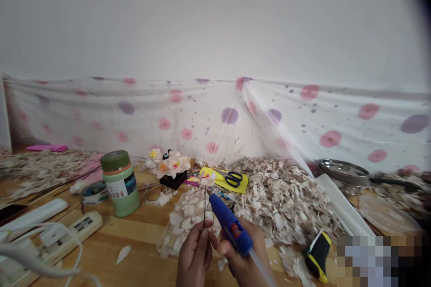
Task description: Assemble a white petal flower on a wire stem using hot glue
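My left hand (197,251) pinches a thin dark flower stem (204,204), held upright, with a small pale flower (207,180) at its top. In my right hand (251,251) is a blue hot glue gun (229,224), a clear glue stick running out of its rear. Its nozzle points up and left, close to the stem just below the flower; whether they touch I cannot tell. Behind them, dark-handled scissors (233,179) rest on a yellow sheet (243,187). Finished-looking pale flowers (173,164) stand on a black block (173,180).
Pale petal-like flakes (286,193) heap up at the right, others fill a clear tray (163,244). A green jar (121,193) and a power strip (84,228) stand left. A black-yellow tool (319,255) lies front right, a metal pan (345,175) behind it.
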Tool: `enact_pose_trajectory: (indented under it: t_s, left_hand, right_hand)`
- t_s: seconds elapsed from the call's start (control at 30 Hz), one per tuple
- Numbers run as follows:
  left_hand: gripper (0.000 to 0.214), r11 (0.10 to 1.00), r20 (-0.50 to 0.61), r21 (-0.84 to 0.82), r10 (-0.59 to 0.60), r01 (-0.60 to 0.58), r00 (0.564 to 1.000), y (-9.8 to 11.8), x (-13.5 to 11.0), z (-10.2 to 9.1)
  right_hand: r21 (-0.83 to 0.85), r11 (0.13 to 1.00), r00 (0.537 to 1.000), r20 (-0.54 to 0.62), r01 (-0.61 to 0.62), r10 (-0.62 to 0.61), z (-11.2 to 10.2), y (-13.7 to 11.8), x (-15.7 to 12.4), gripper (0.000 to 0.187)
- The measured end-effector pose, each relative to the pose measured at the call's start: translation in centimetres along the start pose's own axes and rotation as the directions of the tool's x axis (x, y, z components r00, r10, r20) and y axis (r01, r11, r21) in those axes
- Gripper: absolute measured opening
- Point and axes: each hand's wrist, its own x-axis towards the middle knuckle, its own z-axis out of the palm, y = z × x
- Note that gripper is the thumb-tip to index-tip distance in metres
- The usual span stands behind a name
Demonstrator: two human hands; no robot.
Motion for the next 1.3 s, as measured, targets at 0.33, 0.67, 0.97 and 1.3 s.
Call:
enact_pose_trajectory:
  t_s: [0.33, 0.67, 0.97, 1.3]
  left_hand:
    - [0.041, 1.0, 0.042, 0.022, -0.002, 0.001, 0.999, 0.1, -0.3, 0.0]
    - [0.041, 1.0, 0.039, 0.029, -0.007, 0.006, 0.999, 0.0, -0.4, -0.1]
    - [0.038, 0.999, 0.065, 0.046, 0.005, -0.008, 0.998, 0.4, -0.7, -0.1]
    - [0.037, 0.999, -0.002, 0.024, -0.022, 0.023, 1.0, 0.3, -0.6, -0.2]
  right_hand:
    - [-0.062, 0.996, 0.998, -0.026, 0.059, -0.061, -0.2, -0.3, 0.1, 0.064]
    - [-0.091, 0.996, 0.999, -0.025, 0.022, -0.024, -0.3, -0.9, 0.2, 0.065]
    - [-0.09, 0.996, 1.0, -0.014, 0.018, -0.019, 0.0, -0.9, 0.1, 0.065]
    - [-0.159, 0.987, 1.0, -0.012, 0.01, -0.013, 0.0, -1.0, 0.1, 0.063]
